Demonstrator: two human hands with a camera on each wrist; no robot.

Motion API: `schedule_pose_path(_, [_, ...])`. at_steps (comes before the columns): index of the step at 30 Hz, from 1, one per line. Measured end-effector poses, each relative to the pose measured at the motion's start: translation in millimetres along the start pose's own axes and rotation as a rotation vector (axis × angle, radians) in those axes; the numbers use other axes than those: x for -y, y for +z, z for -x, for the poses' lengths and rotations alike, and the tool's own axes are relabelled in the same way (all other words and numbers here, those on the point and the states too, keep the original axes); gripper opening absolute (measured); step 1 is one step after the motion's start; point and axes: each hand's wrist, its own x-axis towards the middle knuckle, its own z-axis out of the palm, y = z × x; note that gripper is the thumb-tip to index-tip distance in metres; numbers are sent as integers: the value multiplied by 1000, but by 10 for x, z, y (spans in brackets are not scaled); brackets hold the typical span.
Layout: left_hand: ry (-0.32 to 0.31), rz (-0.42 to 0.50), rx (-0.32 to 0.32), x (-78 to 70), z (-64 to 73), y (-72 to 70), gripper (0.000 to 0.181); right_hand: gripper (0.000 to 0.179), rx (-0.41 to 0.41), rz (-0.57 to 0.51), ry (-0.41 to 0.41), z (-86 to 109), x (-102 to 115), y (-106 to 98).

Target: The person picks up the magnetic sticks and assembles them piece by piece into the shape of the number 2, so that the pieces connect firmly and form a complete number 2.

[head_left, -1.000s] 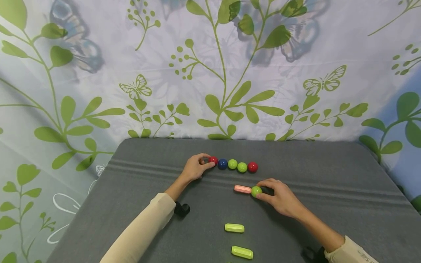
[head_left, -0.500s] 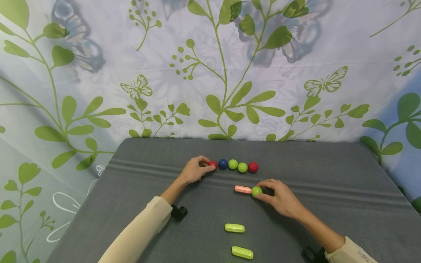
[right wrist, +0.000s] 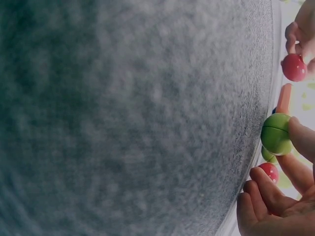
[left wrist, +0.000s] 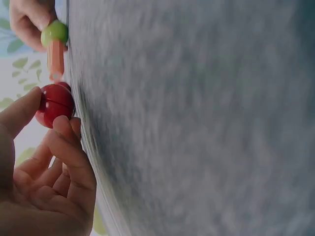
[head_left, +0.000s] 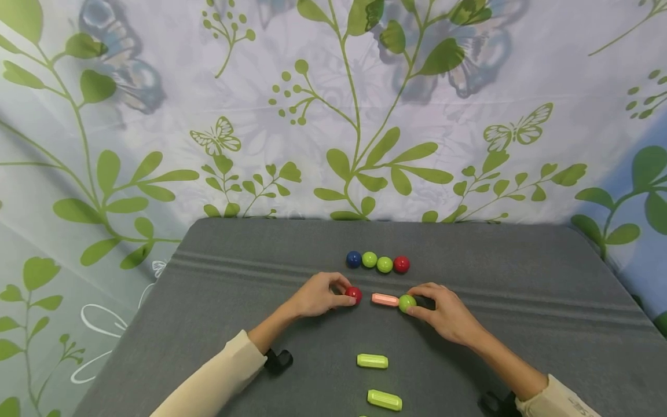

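Note:
Between thumb and fingertips my left hand (head_left: 320,295) pinches a red ball (head_left: 354,295), just left of the pink rod (head_left: 385,299). A small gap separates this ball from the rod's free end. My right hand (head_left: 443,313) pinches a green ball (head_left: 407,303) that sits against the rod's right end. In the left wrist view, the held red ball (left wrist: 55,105) shows a groove around its middle. The right wrist view shows the green ball (right wrist: 276,133) between thumb and fingers, with part of the pink rod (right wrist: 284,98) beyond it.
Behind the hands, a row holds a blue ball (head_left: 354,259), two green balls (head_left: 377,262) and a red ball (head_left: 402,264). Nearer the front lie two yellow-green rods (head_left: 372,361), with a sliver of another at the frame's bottom. A patterned cloth (head_left: 260,116) hangs behind the grey table (head_left: 219,289).
My left hand has taken the red ball from the left end of the row and carried it forward and right, close to the pink rod. My right hand has stayed in place.

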Motion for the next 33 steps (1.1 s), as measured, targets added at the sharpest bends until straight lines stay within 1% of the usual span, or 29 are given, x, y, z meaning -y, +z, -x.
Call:
schedule_pose_path(3, [10,-47,13,-35,17,59,28,29,-11,6,0,0,-2,8])
schedule_pose_path(4, [8,-49,16,-50,20,75,27,28,-13,9,-2,0,-1,7])
schedule_pose_path(10, [5,-11,30,-92,12,141,27,29,-6,16,-8,0,5,10])
schedule_pose_path(14, [1,-4,28,-96,0,168,27,28,-9,12,-8,1,3,11])
schedule_pose_path(23, [-12,-6,25,-90,-12,191,27,29,-17,13,-13,7,2,13])
schedule_pose_path(30, [2,2,27,-84,-4,186,28,29,-16,16,-22,7,10,9])
schedule_pose_path(33, [-2,0,22,-88,0,182,28,29,-13,13,-22,7,14,8])
